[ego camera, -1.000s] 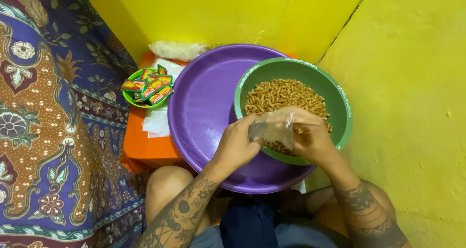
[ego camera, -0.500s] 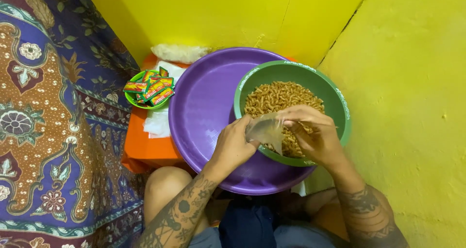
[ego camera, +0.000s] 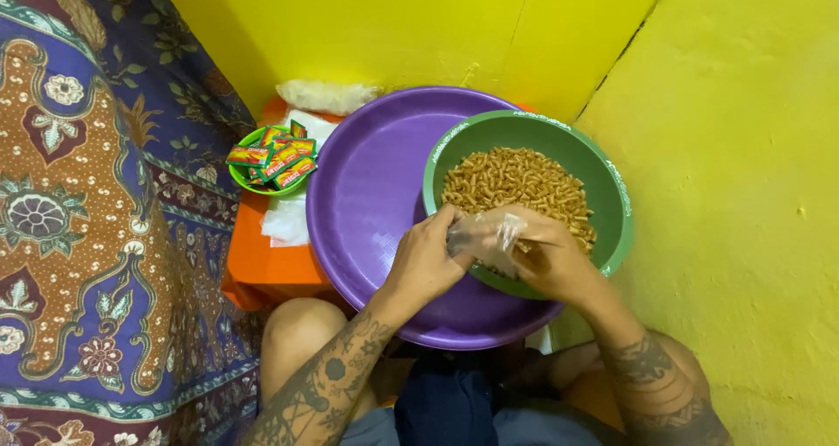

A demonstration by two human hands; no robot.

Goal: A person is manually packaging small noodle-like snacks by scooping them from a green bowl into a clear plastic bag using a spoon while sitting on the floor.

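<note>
Head view shows the left hand [ego camera: 426,262] and right hand [ego camera: 546,258] both pinched shut on a small clear plastic bag [ego camera: 485,235], held just over the green bowl [ego camera: 612,184] of fried snack sticks [ego camera: 516,179], so spills would land inside.

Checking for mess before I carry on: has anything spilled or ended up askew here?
Nothing looks spilled. The snack sticks stay inside the green bowl, which sits in the purple basin. Both hands, left and right, hold a clear bag.

snack bowl [ego camera: 533,140] in basin [ego camera: 367,193], sachets [ego camera: 273,158] left
</note>
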